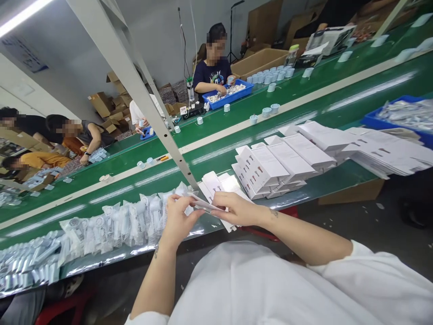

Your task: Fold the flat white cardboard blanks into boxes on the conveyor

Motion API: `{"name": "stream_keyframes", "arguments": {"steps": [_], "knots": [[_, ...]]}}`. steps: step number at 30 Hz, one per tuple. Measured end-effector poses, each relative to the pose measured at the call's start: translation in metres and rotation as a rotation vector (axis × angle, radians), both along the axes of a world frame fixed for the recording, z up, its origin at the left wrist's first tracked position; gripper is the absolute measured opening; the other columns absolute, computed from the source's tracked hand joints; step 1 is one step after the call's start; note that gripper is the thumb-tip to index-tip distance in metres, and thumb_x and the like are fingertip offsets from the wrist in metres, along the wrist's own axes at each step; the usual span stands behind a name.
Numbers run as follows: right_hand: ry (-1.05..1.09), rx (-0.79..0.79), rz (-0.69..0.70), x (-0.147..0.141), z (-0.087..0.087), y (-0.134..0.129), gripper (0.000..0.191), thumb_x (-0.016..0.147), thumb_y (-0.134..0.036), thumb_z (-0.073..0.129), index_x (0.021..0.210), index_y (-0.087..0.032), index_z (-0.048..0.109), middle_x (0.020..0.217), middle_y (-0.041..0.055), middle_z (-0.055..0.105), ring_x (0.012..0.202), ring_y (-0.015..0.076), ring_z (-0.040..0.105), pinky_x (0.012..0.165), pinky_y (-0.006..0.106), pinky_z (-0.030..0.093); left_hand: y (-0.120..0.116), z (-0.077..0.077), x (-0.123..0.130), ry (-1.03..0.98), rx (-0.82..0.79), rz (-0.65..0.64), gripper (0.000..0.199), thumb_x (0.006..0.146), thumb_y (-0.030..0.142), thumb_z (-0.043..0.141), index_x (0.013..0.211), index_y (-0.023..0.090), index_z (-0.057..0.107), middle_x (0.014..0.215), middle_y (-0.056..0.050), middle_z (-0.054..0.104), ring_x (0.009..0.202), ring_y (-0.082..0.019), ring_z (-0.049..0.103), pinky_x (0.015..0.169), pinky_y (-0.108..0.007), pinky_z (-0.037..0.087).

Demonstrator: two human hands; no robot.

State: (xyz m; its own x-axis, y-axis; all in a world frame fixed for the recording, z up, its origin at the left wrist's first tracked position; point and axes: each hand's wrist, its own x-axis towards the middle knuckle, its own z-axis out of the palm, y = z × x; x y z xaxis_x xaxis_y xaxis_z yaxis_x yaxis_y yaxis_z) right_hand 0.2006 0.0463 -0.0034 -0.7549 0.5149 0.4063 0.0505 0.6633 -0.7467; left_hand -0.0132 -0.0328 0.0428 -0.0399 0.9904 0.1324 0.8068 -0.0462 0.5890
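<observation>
In front of my body, both hands hold a thin, flat white piece of card (203, 205), seen nearly edge-on; I cannot tell whether it is a folded box. My left hand (176, 220) pinches its left end between thumb and fingers. At the other end, my right hand (233, 208) grips it with the fingers bent over. Under and behind the hands lie loose white printed boxes (212, 183). To the left stands a row of light-blue items in clear plastic bags (123, 221). A stack of white printed boxes (262, 169) sits to the right.
A grey metal post (149, 104) rises just beyond my hands. Past it runs a green conveyor (216, 119) with light-blue cups (266, 112). Flat white cartons (382, 151) and a blue tray (368, 119) lie at right; silvery packets (34, 257) at far left. Co-workers sit opposite.
</observation>
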Motion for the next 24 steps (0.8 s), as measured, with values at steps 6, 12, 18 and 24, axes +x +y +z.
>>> {"name": "stream_keyframes", "arguments": {"steps": [6,12,18,24], "knots": [[0.070,-0.506,0.480,-0.012,-0.008,0.005,0.077,0.077,-0.056,0.079,0.140,-0.024,0.048,0.138,0.0118,0.054,0.130,0.0236,0.053,0.107,0.039,0.042,-0.027,0.021,0.008,0.077,0.196,-0.209,0.018,0.094,0.024,0.061,0.079,0.028,0.070,0.093,-0.002,0.076,0.090,-0.022,0.063,0.108,-0.053,0.035],[0.093,-0.938,0.946,-0.041,-0.008,0.015,0.136,0.042,-0.056,0.097,0.154,-0.020,0.030,0.151,0.0182,0.046,0.148,0.0310,0.038,0.118,0.041,0.030,-0.027,0.027,-0.005,-0.103,0.023,-0.236,0.020,0.092,0.037,0.066,0.081,0.025,0.078,0.141,-0.011,0.062,0.138,-0.032,0.049,0.114,-0.053,0.039],[-0.046,-1.058,0.947,-0.054,-0.018,0.013,0.133,0.044,-0.054,0.096,0.155,-0.020,0.031,0.139,0.0168,0.058,0.132,0.0332,0.055,0.105,0.042,0.047,-0.020,0.060,-0.027,-0.017,-0.362,-0.534,0.024,0.075,0.040,0.085,0.099,0.034,0.083,0.159,-0.006,0.045,0.156,-0.036,0.022,0.122,-0.055,0.032],[0.039,-0.662,0.718,-0.043,0.005,0.039,0.098,0.056,-0.047,0.090,0.139,-0.013,0.052,0.121,0.0100,0.066,0.107,0.0274,0.066,0.092,0.035,0.054,-0.026,0.047,-0.063,-0.357,-0.181,-0.281,0.073,0.071,0.070,0.077,0.135,0.039,0.063,0.162,-0.007,0.041,0.152,-0.034,0.033,0.116,-0.052,0.040]]}}
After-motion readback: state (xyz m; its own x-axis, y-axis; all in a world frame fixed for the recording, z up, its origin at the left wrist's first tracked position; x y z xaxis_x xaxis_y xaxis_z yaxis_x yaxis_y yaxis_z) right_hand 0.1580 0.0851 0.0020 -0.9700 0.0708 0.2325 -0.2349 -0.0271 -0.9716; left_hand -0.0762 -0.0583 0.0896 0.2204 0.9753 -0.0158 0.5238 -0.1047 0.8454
